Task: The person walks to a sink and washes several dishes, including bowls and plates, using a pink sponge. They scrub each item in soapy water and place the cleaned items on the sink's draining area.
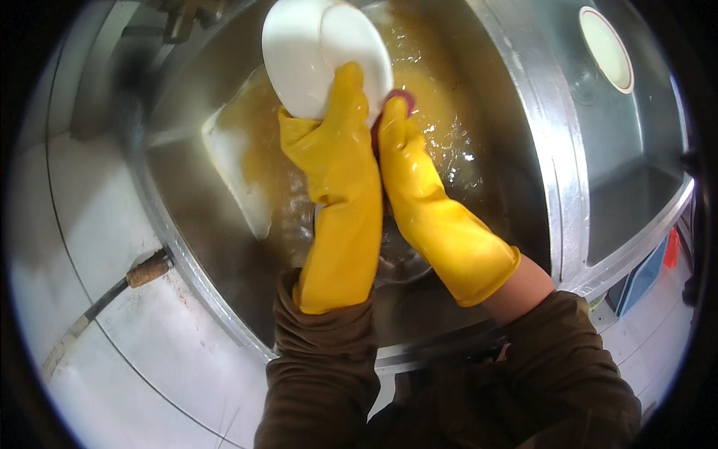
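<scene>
Both my hands wear long yellow rubber gloves above a metal sink basin of cloudy, yellowish water. My left hand grips a white oval dish by its near edge, the thumb lying on its surface. Close against the dish's right edge, my right hand has its fingers closed on a dark red scrubbing pad, mostly hidden by the glove. Under the water to the left lies a white dish with a pointed corner; its far part is blurred by the water.
A second metal basin to the right holds a white bowl with a red rim. The steel divider runs between the basins. Metal tap fittings stand at the upper left. White tiles border the left side, with a wooden-handled tool beside the rim.
</scene>
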{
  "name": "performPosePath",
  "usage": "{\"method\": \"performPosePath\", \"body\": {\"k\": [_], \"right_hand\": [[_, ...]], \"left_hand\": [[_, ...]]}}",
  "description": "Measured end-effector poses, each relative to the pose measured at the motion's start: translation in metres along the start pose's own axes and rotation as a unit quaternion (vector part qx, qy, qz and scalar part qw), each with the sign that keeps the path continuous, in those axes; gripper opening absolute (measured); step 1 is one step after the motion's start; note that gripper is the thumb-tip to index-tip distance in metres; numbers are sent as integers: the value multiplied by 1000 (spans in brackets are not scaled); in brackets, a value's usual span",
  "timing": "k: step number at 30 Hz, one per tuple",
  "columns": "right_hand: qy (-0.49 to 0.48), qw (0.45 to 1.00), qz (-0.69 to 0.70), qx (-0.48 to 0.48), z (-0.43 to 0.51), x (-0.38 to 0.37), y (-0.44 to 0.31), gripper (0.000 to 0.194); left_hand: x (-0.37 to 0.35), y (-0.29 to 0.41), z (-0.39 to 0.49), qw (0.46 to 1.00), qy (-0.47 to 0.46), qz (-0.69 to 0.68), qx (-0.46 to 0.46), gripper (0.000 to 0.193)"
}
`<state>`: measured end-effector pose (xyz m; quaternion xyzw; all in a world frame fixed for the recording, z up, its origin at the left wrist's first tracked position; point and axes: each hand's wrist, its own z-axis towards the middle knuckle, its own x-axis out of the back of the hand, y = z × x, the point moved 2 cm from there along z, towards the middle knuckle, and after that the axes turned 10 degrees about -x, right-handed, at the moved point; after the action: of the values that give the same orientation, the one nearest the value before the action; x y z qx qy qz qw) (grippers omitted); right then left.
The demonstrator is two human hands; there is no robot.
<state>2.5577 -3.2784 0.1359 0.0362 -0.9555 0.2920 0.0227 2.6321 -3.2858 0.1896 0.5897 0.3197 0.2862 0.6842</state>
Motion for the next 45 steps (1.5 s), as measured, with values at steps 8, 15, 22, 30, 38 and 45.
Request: {"method": "performPosePath", "body": {"k": [8,15,22,30,38,45], "right_hand": [[-219,958,106,150,-83,117,-74,61],[-18,983,22,180,-105,217,-89,47],[99,971,-4,219,-30,369,-48,31],[175,981,-20,79,25,436,32,33],[238,903,347,-87,16,405,7,44],[275,878,-15,391,-45,249,-59,42]], "left_hand": [[-7,58,-3,800,-410,295,-325,20],[-28,49,9,702,-489,291,-428,65],[38,-107,79,768,-342,533,-91,64],[42,-168,60,713,-451,535,45,43],[25,-152,63,709,-483,481,180,33],[39,-155,43,865,-399,48,300,29]]}}
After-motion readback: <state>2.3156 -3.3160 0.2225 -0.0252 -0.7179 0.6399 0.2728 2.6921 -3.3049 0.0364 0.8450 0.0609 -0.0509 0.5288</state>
